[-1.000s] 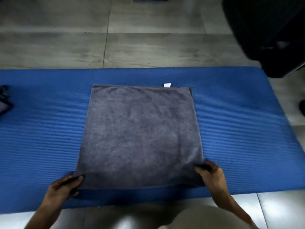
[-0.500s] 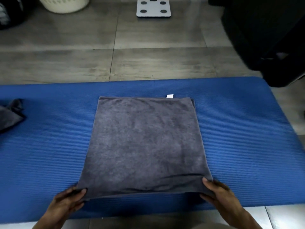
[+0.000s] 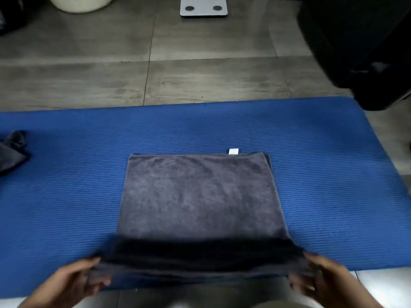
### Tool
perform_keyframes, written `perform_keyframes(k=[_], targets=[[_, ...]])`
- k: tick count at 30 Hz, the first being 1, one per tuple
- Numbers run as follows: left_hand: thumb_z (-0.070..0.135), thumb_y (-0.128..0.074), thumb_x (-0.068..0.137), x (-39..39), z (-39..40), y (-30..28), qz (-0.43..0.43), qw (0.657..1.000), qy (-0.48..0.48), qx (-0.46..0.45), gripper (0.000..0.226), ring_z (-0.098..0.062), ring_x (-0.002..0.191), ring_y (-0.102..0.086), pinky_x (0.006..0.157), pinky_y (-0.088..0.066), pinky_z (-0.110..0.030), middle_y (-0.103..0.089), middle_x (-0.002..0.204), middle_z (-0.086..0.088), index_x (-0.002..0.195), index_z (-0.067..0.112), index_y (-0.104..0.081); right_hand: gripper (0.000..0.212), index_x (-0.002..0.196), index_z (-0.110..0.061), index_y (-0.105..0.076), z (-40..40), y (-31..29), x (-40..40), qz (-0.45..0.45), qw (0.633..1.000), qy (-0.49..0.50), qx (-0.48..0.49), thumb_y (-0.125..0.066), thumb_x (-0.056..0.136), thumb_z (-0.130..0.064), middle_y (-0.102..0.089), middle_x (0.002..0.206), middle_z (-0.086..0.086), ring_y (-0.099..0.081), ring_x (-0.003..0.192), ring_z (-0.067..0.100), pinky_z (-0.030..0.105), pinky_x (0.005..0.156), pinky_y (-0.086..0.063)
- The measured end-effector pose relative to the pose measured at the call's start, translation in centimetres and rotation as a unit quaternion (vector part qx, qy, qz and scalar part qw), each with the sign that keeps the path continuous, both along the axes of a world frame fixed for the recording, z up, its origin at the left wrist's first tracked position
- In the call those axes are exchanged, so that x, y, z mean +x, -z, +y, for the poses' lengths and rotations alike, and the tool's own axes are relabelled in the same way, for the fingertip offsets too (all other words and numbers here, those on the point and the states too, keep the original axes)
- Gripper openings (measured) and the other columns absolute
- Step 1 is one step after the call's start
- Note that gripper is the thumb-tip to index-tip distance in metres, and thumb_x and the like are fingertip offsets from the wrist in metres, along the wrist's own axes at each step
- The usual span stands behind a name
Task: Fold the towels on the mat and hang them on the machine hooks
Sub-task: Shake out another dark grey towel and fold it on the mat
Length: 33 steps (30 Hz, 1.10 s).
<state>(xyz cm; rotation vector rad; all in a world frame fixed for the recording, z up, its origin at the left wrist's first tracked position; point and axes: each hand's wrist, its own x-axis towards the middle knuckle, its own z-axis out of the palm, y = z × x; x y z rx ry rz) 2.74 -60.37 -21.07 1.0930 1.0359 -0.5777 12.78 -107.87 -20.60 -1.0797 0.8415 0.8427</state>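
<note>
We've got both hands, left hand (image 3: 73, 278) and right hand (image 3: 324, 278), pinching the near corners of the half-folded grey terry towel (image 3: 200, 196) mid blue ribbed mat (image 3: 66, 196), lifting toward 12 o'clock. Another crumpled grey towel (image 3: 11, 152) waits at 9; no hanging yet.

A grey tiled floor (image 3: 211, 78) carries a blue ribbed mat (image 3: 322, 196) stretched from side to side. On the mat lies a folded grey towel (image 3: 198, 196) with a white tag (image 3: 233, 151) at its far edge; a crumpled dark towel (image 3: 12, 152) sits at the mat's left end. A white bathroom scale (image 3: 203, 6) and a pale basket (image 3: 80, 3) stand on the floor beyond.
</note>
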Motion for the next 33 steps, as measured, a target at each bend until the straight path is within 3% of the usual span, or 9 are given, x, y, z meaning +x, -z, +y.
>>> perform_keyframes(k=[5,8,12,15,17,20,23,28,33], targets=[[0.019,-0.039,0.095,9.1,1.0,0.6,-0.049,0.984,-0.166,0.028,0.017,-0.027,0.065,-0.073,0.052,-0.056,-0.021,-0.073,0.082,-0.022,0.084,0.019,-0.052,0.068,0.077,-0.008,-0.066,3.2,0.4,9.9,-0.040,0.998,0.045,-0.004,-0.093,0.018,-0.028,-0.074,0.083,0.017,-0.074,0.068,0.026,0.037,0.055,-0.060],[0.020,-0.041,0.094,14.5,1.1,1.0,-0.074,0.980,-0.184,0.030,0.016,-0.026,0.070,-0.073,0.071,-0.055,-0.028,-0.073,0.082,-0.021,0.085,0.014,-0.053,0.018,0.069,-0.012,-0.055,5.7,1.3,15.9,-0.048,0.995,0.085,0.009,-0.068,0.071,-0.024,-0.074,0.081,0.013,-0.074,0.067,0.023,0.036,0.058,-0.060],[0.032,-0.041,0.096,18.5,0.7,2.1,-0.122,0.967,-0.225,0.011,0.024,-0.026,0.094,-0.065,0.091,-0.047,-0.038,-0.066,0.102,-0.014,0.091,0.013,-0.055,0.043,0.097,-0.006,-0.057,7.5,3.9,20.0,-0.063,0.985,0.162,0.014,-0.039,0.099,-0.045,-0.066,0.111,0.018,-0.063,0.104,0.034,0.046,0.087,-0.053],[0.016,-0.052,0.095,17.3,-0.4,4.2,-0.173,0.950,-0.092,0.243,0.012,-0.020,0.086,-0.059,0.077,-0.047,-0.024,-0.062,0.093,-0.005,0.085,0.018,-0.058,0.023,0.100,-0.017,-0.060,8.6,4.5,18.6,-0.219,0.967,0.081,-0.098,-0.047,0.099,-0.036,-0.063,0.117,0.007,-0.058,0.116,0.031,0.037,0.091,-0.050],[0.008,-0.063,0.087,14.7,-0.3,6.5,-0.212,0.870,0.084,0.437,0.005,-0.025,0.094,-0.061,0.084,-0.047,-0.025,-0.065,0.099,-0.008,0.089,0.013,-0.065,0.011,0.104,-0.024,-0.063,9.0,5.4,16.1,-0.360,0.893,-0.053,-0.264,-0.056,0.097,-0.026,-0.063,0.112,-0.001,-0.058,0.115,0.027,0.036,0.097,-0.046],[0.033,-0.058,0.082,10.0,0.7,10.5,-0.242,0.747,0.278,0.554,0.036,-0.032,0.105,-0.058,0.097,-0.045,-0.044,-0.060,0.116,-0.014,0.106,0.008,-0.067,0.039,0.129,-0.016,-0.059,8.0,8.3,11.9,-0.496,0.681,-0.298,-0.449,-0.051,0.096,-0.034,-0.058,0.130,0.002,-0.049,0.124,0.023,0.037,0.108,-0.037],[0.018,-0.067,0.083,7.3,0.0,11.2,-0.203,0.792,0.185,0.546,0.037,-0.033,0.105,-0.056,0.098,-0.045,-0.045,-0.055,0.117,-0.016,0.118,0.008,-0.059,0.052,0.136,-0.016,-0.054,5.9,11.5,8.8,-0.513,0.551,-0.407,-0.518,-0.036,0.095,-0.042,-0.044,0.149,0.007,-0.035,0.140,0.031,0.047,0.113,-0.034],[-0.014,-0.068,0.077,10.6,-1.6,8.2,-0.121,0.930,-0.087,0.335,0.041,-0.020,0.080,-0.057,0.069,-0.053,-0.021,-0.061,0.098,-0.014,0.108,0.011,-0.054,0.051,0.133,-0.015,-0.055,6.0,11.8,7.4,-0.490,0.509,-0.414,-0.574,-0.034,0.094,-0.040,-0.045,0.148,0.009,-0.031,0.141,0.032,0.049,0.115,-0.025],[-0.001,-0.068,0.076,13.6,-1.2,5.1,-0.037,0.971,-0.052,0.232,0.020,-0.020,0.065,-0.058,0.060,-0.046,-0.027,-0.067,0.075,-0.005,0.090,0.012,-0.063,0.037,0.114,-0.015,-0.066,12.0,9.4,9.6,-0.561,0.532,-0.375,-0.511,-0.046,0.088,-0.030,-0.065,0.121,0.007,-0.055,0.119,0.031,0.052,0.103,-0.039]])
